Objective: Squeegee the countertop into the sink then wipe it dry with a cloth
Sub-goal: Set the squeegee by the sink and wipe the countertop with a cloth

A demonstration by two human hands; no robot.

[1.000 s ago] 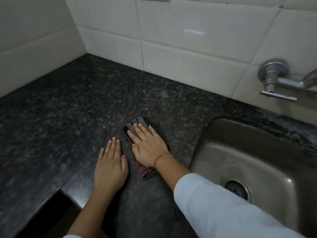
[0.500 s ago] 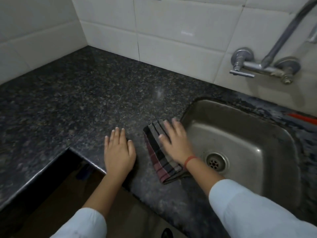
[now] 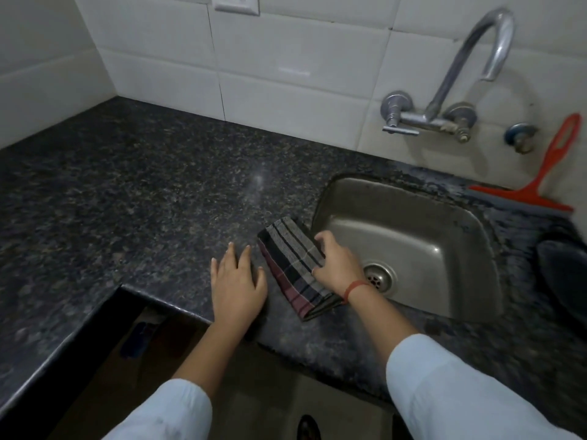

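A folded striped cloth [image 3: 292,258] lies on the dark speckled granite countertop [image 3: 143,192], right at the left rim of the steel sink [image 3: 422,242]. My right hand [image 3: 336,265] rests on the cloth's right edge, fingers curled over it, partly above the sink rim. Flat on the counter just left of the cloth is my left hand [image 3: 236,284], fingers spread, holding nothing. A red squeegee [image 3: 540,185] stands behind the sink at the far right, its handle leaning on the wall tiles.
A curved metal tap [image 3: 444,100] juts from the tiled wall above the sink. A dark rounded object [image 3: 562,274] sits at the right edge of the counter. The counter's front edge [image 3: 165,300] steps inward near my left hand. A wall socket [image 3: 236,4] is up top.
My right hand slid the cloth rightward across the counter to the sink's rim, and its fingers went from flat to curled. The left hand stayed flat beside it. The view shifted right.
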